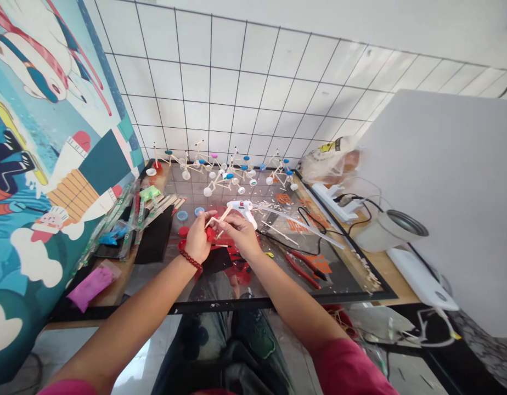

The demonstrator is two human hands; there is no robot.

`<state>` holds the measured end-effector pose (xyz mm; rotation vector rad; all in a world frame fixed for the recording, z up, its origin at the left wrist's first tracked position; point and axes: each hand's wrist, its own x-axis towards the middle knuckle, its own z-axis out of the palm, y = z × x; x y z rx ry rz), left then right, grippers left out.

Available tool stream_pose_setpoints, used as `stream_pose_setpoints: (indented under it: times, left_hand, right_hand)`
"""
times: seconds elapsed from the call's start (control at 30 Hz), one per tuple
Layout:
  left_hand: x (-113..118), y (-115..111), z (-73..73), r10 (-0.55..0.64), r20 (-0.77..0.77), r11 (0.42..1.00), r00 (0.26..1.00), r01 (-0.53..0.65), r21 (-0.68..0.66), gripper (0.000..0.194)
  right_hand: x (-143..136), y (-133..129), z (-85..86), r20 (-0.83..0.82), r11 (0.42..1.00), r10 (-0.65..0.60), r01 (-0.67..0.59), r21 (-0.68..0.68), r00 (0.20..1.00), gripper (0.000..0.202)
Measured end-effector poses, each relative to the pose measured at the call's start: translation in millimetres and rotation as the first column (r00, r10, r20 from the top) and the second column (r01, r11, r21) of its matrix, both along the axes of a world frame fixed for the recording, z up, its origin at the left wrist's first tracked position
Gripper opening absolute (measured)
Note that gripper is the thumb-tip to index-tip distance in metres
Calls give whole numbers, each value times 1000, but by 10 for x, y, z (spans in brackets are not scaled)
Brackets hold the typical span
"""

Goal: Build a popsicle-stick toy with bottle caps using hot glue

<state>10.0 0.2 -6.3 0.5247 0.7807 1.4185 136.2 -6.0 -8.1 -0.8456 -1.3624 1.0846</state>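
My left hand (198, 241), with a red bead bracelet at the wrist, is closed around a small piece made of thin wooden sticks (225, 213) and a red cap-like part (210, 235). From the other side, the fingers of my right hand (242, 236) pinch the sticks of the same piece. Fingers hide part of it, so how the sticks join cannot be made out. Just beyond my hands lies a white hot glue gun (241, 206). Blue bottle caps (182, 215) and red caps (183, 231) sit left of my left hand.
Several stick-and-cap models (229, 176) stand along the back. Red-handled pliers (303, 269) and a black cable (284, 241) lie at right, near a power strip (333, 202). Loose sticks (165, 206), a black sheet (155, 236) and a pink packet (91, 286) occupy the left.
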Motion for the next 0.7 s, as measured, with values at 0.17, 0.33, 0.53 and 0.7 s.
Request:
stream_pose_setpoints:
  times: [0.17, 0.33, 0.53, 0.7]
  left_hand:
    - [33, 6, -54, 21, 23, 999, 1000, -22, 42, 42]
    - [61, 14, -112, 29, 39, 997, 999, -31, 71, 46]
    - [67, 9, -105, 7, 60, 999, 998, -10, 45, 43]
    - [79, -8, -71, -5, 65, 999, 998, 3, 42, 41]
  right_hand:
    - [-31, 19, -58, -31, 1000, -13, 13, -19, 999, 17]
    - [-54, 31, -87, -61, 997, -64, 61, -53, 996, 17]
    - [-49, 31, -96, -98, 995, -68, 61, -75, 993, 17]
    - [-43, 48, -124, -85, 995, -77, 71, -72, 993, 21]
